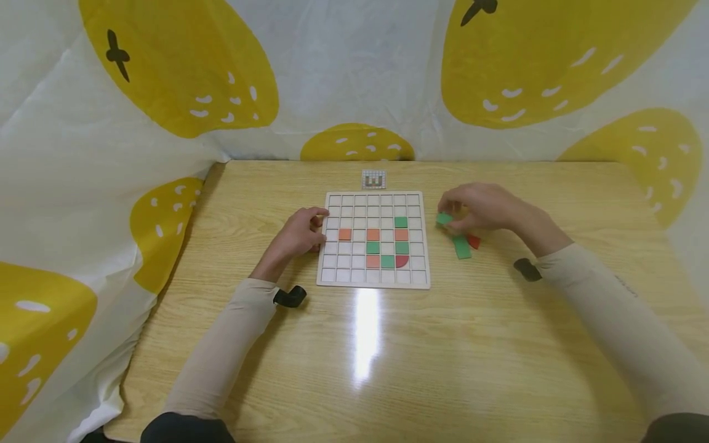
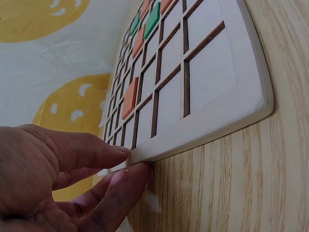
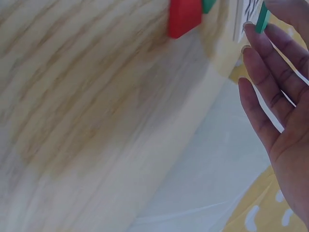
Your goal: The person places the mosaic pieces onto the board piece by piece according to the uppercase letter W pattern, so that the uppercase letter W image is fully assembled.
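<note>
My right hand (image 1: 487,208) pinches a small green square tile (image 3: 262,20) between thumb and fingertips, to the right of the board. Close under that hand, another green tile (image 1: 462,248) and a red piece (image 1: 474,241) lie on the table. A pale wooden grid board (image 1: 373,285) sits in the middle, with orange and green squares and one red rounded piece (image 1: 402,261) in its cells. At the board's left edge, my left hand (image 1: 299,235) grips the rim, thumb (image 2: 113,153) on the frame and a finger against its side.
Behind the board lies a small card (image 1: 373,179) printed with a grid pattern. The wooden table (image 1: 443,357) extends toward me, with a bright reflection on it. A white cloth with yellow shapes (image 1: 354,80) hangs at the back and left.
</note>
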{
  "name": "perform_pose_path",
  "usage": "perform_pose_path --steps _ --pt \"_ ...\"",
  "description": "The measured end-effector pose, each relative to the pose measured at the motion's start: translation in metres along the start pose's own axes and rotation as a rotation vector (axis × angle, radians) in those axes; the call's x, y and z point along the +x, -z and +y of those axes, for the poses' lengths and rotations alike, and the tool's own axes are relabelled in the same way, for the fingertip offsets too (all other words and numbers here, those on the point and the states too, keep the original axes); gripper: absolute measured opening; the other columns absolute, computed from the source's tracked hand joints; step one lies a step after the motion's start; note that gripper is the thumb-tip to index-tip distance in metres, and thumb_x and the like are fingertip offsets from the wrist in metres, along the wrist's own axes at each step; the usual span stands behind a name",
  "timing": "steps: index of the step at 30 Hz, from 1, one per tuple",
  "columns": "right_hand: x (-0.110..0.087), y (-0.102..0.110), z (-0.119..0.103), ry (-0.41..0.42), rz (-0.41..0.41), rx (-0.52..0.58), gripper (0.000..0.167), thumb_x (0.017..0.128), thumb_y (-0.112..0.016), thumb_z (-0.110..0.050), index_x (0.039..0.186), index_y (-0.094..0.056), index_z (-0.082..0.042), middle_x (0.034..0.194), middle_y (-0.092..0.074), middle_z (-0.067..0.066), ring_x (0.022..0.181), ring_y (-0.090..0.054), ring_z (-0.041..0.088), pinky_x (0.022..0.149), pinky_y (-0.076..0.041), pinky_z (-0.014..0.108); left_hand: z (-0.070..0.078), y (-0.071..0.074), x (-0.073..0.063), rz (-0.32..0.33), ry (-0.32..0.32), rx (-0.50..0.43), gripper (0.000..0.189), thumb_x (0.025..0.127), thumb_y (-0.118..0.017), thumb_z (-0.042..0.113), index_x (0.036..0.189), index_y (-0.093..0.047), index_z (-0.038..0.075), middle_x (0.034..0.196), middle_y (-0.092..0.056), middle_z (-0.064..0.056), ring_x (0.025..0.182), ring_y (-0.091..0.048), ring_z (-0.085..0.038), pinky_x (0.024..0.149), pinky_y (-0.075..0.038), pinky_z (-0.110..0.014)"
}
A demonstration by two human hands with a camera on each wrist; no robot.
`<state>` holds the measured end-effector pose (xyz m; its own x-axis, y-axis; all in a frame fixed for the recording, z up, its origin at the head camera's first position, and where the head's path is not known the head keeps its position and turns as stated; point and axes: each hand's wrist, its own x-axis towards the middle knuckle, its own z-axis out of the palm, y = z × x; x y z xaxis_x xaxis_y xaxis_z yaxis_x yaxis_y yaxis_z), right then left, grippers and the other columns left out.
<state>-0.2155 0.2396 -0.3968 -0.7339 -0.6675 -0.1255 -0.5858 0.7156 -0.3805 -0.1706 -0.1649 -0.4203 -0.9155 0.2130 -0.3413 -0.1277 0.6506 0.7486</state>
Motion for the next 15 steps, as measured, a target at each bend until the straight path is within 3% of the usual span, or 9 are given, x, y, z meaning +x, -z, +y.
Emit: perform_pose_path --steps 15 --pt "0.012 0.006 -0.025 0.055 -0.014 0.009 0.02 0.085 -0.08 -0.023 0.103 -0.073 -0.02 0.094 -0.07 -0.006 0.089 -0.063 0.016 0.077 -0.051 0.039 0.001 0.0 0.0 -0.004 0.013 -0.013 0.058 0.093 -0.066 -0.004 0.148 -0.05 0.009 0.123 -0.049 -0.016 0.097 -0.054 -0.027 0.069 -0.056 -0.031"
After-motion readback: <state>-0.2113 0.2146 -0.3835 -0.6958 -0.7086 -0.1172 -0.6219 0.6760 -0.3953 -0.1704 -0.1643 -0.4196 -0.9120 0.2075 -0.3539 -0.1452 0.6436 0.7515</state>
